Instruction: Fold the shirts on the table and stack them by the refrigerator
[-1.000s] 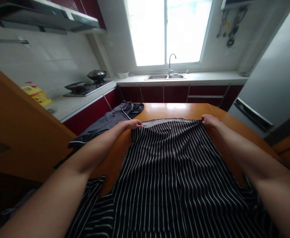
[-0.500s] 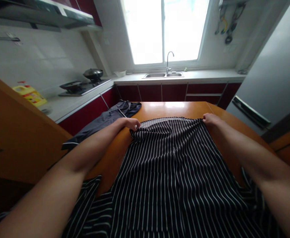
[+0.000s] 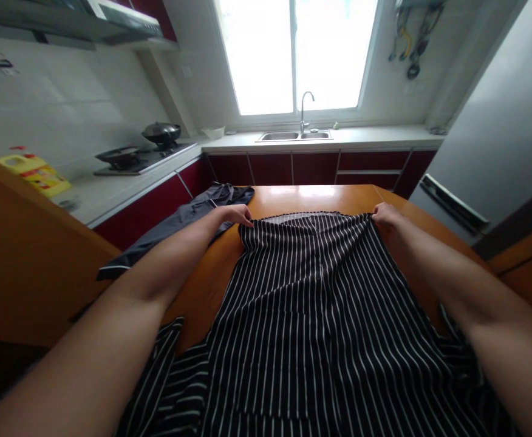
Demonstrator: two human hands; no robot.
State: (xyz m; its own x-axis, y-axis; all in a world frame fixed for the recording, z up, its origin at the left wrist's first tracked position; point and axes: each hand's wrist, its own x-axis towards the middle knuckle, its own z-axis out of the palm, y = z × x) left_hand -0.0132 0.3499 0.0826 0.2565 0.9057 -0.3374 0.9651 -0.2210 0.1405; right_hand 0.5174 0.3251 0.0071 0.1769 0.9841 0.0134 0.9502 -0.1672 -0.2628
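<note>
A black shirt with thin white stripes (image 3: 302, 315) lies spread over the orange-brown table (image 3: 275, 195), its far hem stretched between my two hands. My left hand (image 3: 238, 214) pinches the hem's far left corner. At the far right corner, my right hand (image 3: 384, 215) is closed on the cloth. A strip of the hem's paler inside shows between them. Creases run across the upper part of the shirt. One striped sleeve lies at the lower left; the other is partly hidden by my right forearm.
Grey garments (image 3: 188, 212) lie on the table's left side, partly behind my left arm. Beyond are a sink (image 3: 279, 136), a stove with a lidded wok (image 3: 161, 132) and a yellow jug (image 3: 36, 173). A fridge (image 3: 484, 127) stands at the right.
My left hand has shifted its grip on the hem corner, and the front edge there has been pulled up, covering more of the pale inside. My right hand keeps its hold. The view has tilted slightly.
</note>
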